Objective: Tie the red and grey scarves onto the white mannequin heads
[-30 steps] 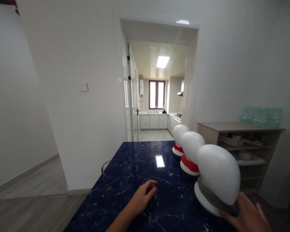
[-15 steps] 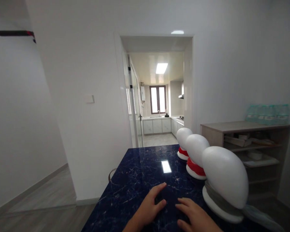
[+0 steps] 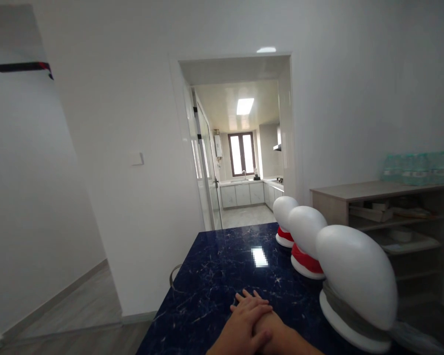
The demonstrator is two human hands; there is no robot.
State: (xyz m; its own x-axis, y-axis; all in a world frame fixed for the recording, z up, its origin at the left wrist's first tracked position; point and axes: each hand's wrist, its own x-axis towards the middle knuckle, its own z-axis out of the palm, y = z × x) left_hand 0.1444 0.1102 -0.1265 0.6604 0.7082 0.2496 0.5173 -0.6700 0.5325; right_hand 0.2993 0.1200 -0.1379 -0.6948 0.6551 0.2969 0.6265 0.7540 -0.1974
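My left hand (image 3: 240,323) lies across the back of my right hand (image 3: 269,323), low over the dark blue marbled table (image 3: 222,266). Its fingers are stretched out flat and its thumb rests near the right wrist. The right hand's fingertips show beyond the left hand, spread apart; the rest of that hand is partly covered. Neither hand holds an object. To their right stands a large white egg-shaped form (image 3: 357,276) on a round white base, with a grey wrap around its neck.
Behind it in a row stand two more white egg-shaped forms (image 3: 307,231) (image 3: 284,212) with red cloth at their necks. A shelf unit (image 3: 329,207) at right carries bottled water (image 3: 416,167). Clear plastic (image 3: 416,337) lies near the front form. A doorway opens beyond the table.
My hands were apart with fingers spread; they have come together, the left now lying over the right. The view has shifted slightly.
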